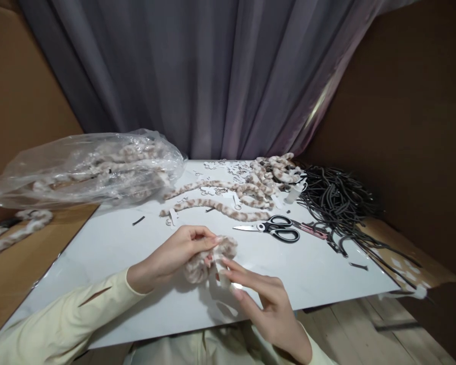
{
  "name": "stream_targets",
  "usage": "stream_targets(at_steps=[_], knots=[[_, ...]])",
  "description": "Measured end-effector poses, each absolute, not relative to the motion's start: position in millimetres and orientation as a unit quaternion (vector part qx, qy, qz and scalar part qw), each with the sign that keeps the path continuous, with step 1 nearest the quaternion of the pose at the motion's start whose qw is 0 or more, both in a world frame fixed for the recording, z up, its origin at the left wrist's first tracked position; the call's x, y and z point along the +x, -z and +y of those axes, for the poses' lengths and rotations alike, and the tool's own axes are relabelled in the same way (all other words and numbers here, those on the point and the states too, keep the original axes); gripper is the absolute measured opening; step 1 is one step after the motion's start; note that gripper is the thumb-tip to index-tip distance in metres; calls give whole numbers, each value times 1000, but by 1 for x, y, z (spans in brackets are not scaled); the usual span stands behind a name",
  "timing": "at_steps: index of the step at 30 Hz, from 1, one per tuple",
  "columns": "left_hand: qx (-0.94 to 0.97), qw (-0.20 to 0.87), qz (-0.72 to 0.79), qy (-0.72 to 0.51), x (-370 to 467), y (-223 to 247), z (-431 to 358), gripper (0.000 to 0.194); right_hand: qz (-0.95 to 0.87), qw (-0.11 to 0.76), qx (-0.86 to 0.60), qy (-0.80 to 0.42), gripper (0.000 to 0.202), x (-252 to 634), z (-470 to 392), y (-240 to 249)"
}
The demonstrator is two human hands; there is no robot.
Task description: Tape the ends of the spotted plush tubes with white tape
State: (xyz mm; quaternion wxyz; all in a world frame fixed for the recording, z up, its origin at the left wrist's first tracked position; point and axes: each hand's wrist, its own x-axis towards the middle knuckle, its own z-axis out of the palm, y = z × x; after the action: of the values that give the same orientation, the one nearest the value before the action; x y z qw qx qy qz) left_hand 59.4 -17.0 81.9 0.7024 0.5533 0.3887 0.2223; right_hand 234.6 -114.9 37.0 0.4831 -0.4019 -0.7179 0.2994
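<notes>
Near the table's front edge, my left hand point(186, 253) is closed on a fluffy white-and-brown spotted plush strip point(196, 270), bunched into a loop. Thumb and fingers of my right hand point(264, 299) come together at the loop's right side, around a small pale piece point(223, 278) that looks like a white tag; motion blur hides its details. Beyond the hands lies another spotted plush strip point(224, 207). To its right rest black-handled scissors point(273, 228), their blades pointing left and apart from both hands.
At the back left, a clear plastic bag point(72, 152) holds several plush strips. A plush pile point(273, 175) and scattered small metal rings with white tags point(231, 170) lie at the back. Black cords point(334, 197) heap at the right, beside a pink-handled tool point(311, 230).
</notes>
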Motion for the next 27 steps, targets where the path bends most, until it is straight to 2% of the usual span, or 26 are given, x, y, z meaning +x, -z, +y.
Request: stream_targets(at_steps=[3, 12, 15, 17, 18, 19, 21, 24, 27], knots=[[535, 711, 394, -229, 59, -81, -17, 23, -644, 514, -464, -326, 24, 234, -112, -32], [522, 724, 405, -201, 62, -79, -22, 25, -662, 419, -524, -333, 20, 232, -109, -36], [539, 713, 405, -191, 61, -80, -20, 27, -639, 437, -592, -223, 24, 265, -95, -41], [542, 709, 408, -192, 59, -82, -18, 28, -633, 454, -626, -34, 24, 302, -77, -41], [539, 709, 410, -195, 59, -84, -17, 28, -642, 423, -639, 26, 25, 321, -67, -41], [536, 710, 413, -197, 58, -85, -16, 27, -669, 354, -652, 41, 24, 340, -56, -39], [534, 708, 416, -200, 57, -87, -14, 26, -714, 195, -672, -2, 25, 370, -36, -36], [541, 701, 417, -206, 56, -88, -14, 26, -744, 122, -654, -62, 27, 391, -16, -33], [544, 696, 424, -201, 56, -88, -13, 28, -766, 86, -628, -104, 28, 392, -11, -35]])
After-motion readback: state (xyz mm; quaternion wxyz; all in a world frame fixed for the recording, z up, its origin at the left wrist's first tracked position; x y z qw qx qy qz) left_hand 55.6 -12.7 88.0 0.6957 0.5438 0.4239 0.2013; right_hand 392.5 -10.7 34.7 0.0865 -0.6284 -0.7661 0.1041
